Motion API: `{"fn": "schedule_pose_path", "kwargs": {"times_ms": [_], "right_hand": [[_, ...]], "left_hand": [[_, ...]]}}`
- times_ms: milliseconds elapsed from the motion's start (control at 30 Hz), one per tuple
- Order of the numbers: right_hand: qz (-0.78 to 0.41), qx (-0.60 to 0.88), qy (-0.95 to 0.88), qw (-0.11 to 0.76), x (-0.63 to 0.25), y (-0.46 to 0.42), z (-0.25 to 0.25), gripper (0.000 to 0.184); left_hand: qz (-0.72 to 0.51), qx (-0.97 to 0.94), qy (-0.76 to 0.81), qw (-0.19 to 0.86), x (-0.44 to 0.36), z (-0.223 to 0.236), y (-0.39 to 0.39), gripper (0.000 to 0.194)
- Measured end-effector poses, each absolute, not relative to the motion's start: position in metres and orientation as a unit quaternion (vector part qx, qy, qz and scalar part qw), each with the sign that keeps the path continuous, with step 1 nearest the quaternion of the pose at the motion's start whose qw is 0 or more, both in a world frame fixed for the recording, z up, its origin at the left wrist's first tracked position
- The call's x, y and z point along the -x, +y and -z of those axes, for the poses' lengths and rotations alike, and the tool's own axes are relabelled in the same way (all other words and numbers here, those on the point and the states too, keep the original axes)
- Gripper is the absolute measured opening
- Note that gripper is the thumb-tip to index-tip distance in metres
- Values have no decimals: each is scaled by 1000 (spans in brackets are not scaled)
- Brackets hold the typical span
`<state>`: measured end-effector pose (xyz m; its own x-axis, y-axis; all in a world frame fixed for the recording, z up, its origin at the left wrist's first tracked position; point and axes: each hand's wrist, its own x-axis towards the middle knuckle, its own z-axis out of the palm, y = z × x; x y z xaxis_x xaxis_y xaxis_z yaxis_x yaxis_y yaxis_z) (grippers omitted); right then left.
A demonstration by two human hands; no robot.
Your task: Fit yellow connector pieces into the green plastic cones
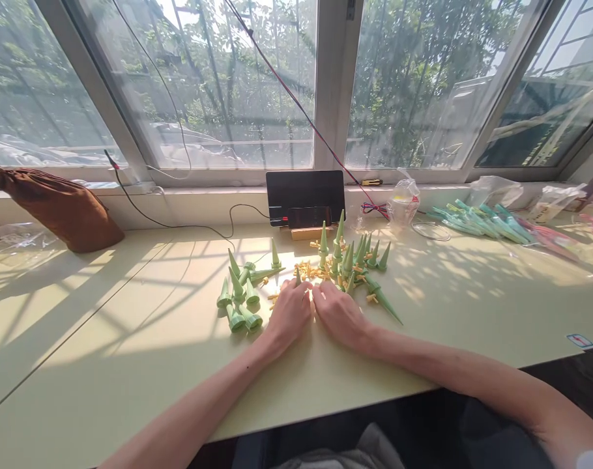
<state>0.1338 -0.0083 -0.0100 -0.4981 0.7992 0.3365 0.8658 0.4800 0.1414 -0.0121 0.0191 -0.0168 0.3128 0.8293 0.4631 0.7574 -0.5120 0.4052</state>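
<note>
In the head view my left hand (291, 309) is closed around a green plastic cone (298, 276), whose pointed tip rises above the fingers. My right hand (338, 309) is closed too, its fingertips almost meeting the left ones; whatever they pinch is hidden by the fingers and glare. Green cones (238, 286) stand and lie to the left of the hands, several with their hollow ends showing. More upright cones (348, 257) crowd beyond and right of my right hand, mixed with small yellow plastic fittings (303, 268). One long cone (387, 305) lies on its side.
A tablet (303, 189) and a phone (309, 216) lean on a wooden stand (310, 233) by the window, with a cable running left. A brown bag (62, 208) sits at the left. At the right are a plastic-wrapped cup (403, 202) and bagged green pieces (487, 220).
</note>
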Motion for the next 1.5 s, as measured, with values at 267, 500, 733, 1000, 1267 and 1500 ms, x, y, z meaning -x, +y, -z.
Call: {"fn": "schedule_pose_path", "kwargs": {"times_ms": [267, 500, 733, 1000, 1267, 1500], "right_hand": [[135, 504, -846, 104, -115, 10, 16, 33], [108, 570, -813, 44, -105, 23, 8, 31], [87, 592, -801, 24, -107, 32, 2, 26], [78, 598, -796, 55, -109, 30, 1, 28], [87, 597, -794, 78, -112, 29, 10, 27], [88, 572, -812, 79, -116, 34, 10, 23]], "left_hand": [[-354, -791, 497, 40, 14, 1, 13, 23], [-345, -817, 461, 34, 19, -16, 9, 24], [-372, -834, 407, 8, 39, 0, 16, 22], [-388, -835, 390, 28, 48, 14, 16, 21], [-363, -844, 391, 50, 41, 13, 3, 23], [-345, -848, 397, 63, 37, 12, -2, 23]]}}
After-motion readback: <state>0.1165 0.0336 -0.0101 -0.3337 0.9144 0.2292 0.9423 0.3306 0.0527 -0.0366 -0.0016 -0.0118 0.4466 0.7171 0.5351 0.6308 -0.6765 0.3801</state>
